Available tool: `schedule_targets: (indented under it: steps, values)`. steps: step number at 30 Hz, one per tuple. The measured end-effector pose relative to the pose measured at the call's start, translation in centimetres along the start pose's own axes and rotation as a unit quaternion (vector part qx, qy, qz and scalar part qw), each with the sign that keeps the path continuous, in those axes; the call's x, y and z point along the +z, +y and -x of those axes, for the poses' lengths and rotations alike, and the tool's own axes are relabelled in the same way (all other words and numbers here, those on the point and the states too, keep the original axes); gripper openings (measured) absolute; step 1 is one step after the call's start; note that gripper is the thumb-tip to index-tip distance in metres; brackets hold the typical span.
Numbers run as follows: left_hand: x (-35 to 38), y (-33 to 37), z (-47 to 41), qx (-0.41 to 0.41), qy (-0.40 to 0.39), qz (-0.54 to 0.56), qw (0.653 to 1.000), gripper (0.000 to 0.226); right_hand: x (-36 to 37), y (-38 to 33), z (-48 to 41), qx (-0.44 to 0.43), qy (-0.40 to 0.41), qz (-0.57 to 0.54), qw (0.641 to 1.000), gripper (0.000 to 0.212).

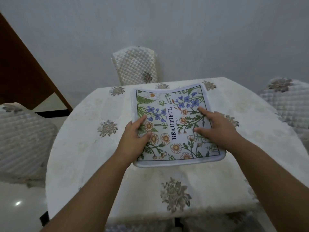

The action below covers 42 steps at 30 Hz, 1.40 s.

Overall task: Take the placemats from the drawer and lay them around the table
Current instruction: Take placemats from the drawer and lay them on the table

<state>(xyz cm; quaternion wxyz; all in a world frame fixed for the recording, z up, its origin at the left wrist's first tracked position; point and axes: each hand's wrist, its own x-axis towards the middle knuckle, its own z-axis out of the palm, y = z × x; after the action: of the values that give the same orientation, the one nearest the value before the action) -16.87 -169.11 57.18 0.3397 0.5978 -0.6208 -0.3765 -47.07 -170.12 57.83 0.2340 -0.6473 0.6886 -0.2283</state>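
I get dim, flat, bluish light, soft focus throughout, one glare spot on the floor (18,203), bowed edges

I see a smooth matt placemat (173,114), embossed cloth tablecloth (83,148), quilted fabric on the far chair (135,66), and glossy floor (16,203) left.

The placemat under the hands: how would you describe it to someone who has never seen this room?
A table in a cream cloth fills the middle of the view. At its middle is the placemat, left hand gripping its left edge, right hand resting on top. Unlike the cloth's dull grey flowers, it shows bright blue and orange flowers and the word BEAUTIFUL.
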Motion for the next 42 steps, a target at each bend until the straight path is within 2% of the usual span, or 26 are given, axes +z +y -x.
schedule_targets:
  steps: [9, 17, 24, 32, 36, 40, 42]
  values:
    - [7.1, -8.1, -13.4, -0.055, -0.009, 0.037, 0.998, 0.064, 5.9, 8.5, -14.2, 0.014, -0.056, -0.013, 0.998, 0.089]
    - [11.9, -12.7, -21.4, -0.071, -0.015, 0.04, 0.997, 0.066, 9.0, 12.5, -21.7, 0.032, -0.056, -0.063, 0.996, 0.078]
    - [14.6, -15.5, -23.5, -0.1, -0.022, 0.04, 0.994, 0.066, 12.1, 16.4, -23.2, 0.056, -0.079, -0.087, 0.991, 0.064]
    - [14.6, -17.4, -22.9, -0.111, -0.018, 0.044, 0.993, 0.068, 12.4, 17.0, -23.2, 0.059, -0.084, -0.096, 0.99, 0.064]
    - [15.1, -16.6, -22.2, -0.104, 0.01, -0.072, 0.992, 0.067, 13.4, 17.5, -22.8, 0.07, -0.094, -0.027, 0.993, 0.068]
    - [16.6, -16.3, -20.9, -0.024, 0.031, -0.295, 0.955, 0.067, 13.7, 16.4, -21.9, 0.085, -0.035, 0.1, 0.991, 0.073]
    - [17.2, -16.6, -20.3, -0.005, 0.012, -0.305, 0.952, 0.069, 14.7, 15.7, -20.7, 0.061, -0.014, 0.152, 0.986, 0.072]
